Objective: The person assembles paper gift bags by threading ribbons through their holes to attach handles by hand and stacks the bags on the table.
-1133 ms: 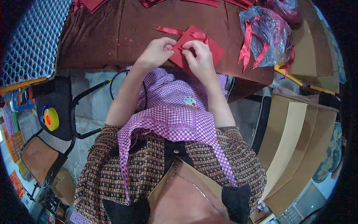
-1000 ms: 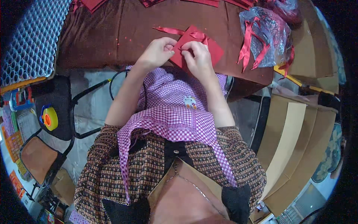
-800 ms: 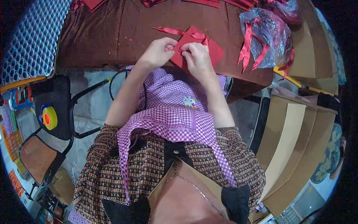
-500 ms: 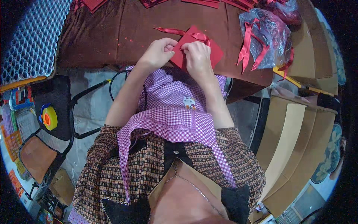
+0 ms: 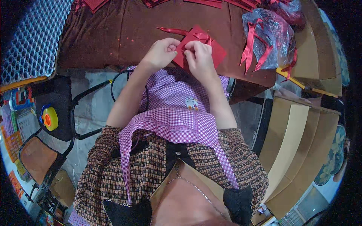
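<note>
A red square card [image 5: 218,55], turned like a diamond, lies at the near edge of the brown-covered table. A shiny red ribbon [image 5: 171,30] reaches out past its upper left side, and a ribbon loop [image 5: 201,36] rests on its top. My left hand [image 5: 161,55] is closed, thumb and fingertips pinching at the card's left edge. Over the middle of the card is my right hand [image 5: 201,60], its thumb and forefinger bent together just below the loop. Whatever sits between those fingertips is too small to make out.
Stacks of red cards [image 5: 241,4] line the far edge. At the right are a clear plastic bag [image 5: 279,41] with red ribbons hanging out and open cardboard boxes [image 5: 298,150]. A grey tray of round cells [image 5: 30,41] stands left, above a chair with a yellow tape roll [image 5: 49,119].
My right hand's fingers have shifted slightly, and the thumb now shows bent under the forefinger. The left hand and the card stay in nearly the same place.
</note>
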The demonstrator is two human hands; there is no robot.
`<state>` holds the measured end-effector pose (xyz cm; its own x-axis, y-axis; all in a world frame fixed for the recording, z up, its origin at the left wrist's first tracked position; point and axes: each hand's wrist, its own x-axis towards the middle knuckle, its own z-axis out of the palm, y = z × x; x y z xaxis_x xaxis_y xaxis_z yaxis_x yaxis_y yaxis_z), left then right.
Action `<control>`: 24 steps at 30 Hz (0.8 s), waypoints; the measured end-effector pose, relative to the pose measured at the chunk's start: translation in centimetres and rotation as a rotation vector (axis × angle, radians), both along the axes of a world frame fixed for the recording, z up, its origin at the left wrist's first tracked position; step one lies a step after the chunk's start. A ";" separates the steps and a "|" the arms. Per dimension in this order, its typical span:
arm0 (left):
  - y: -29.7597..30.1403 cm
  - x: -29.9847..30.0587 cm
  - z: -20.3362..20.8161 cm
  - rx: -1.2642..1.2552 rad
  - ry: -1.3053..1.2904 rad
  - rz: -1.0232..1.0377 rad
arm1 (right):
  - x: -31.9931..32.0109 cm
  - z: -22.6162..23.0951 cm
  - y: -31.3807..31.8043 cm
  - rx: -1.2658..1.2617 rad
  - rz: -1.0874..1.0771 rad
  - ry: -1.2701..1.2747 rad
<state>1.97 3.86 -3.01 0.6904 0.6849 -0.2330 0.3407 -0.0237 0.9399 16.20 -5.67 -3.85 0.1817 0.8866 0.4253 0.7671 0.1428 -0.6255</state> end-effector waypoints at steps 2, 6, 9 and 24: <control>0.0 0.0 0.0 -0.044 -0.007 0.004 | 0.1 -0.2 0.1 0.009 0.007 0.029; -0.1 0.0 -0.2 0.060 0.014 -0.003 | 0.0 0.0 0.1 -0.016 -0.005 0.097; -0.4 0.1 -0.7 0.094 -0.021 0.036 | -0.2 0.0 0.4 0.017 -0.015 0.038; -1.3 0.8 -0.8 0.245 -0.033 0.054 | -1.6 0.0 0.3 0.051 -0.075 0.054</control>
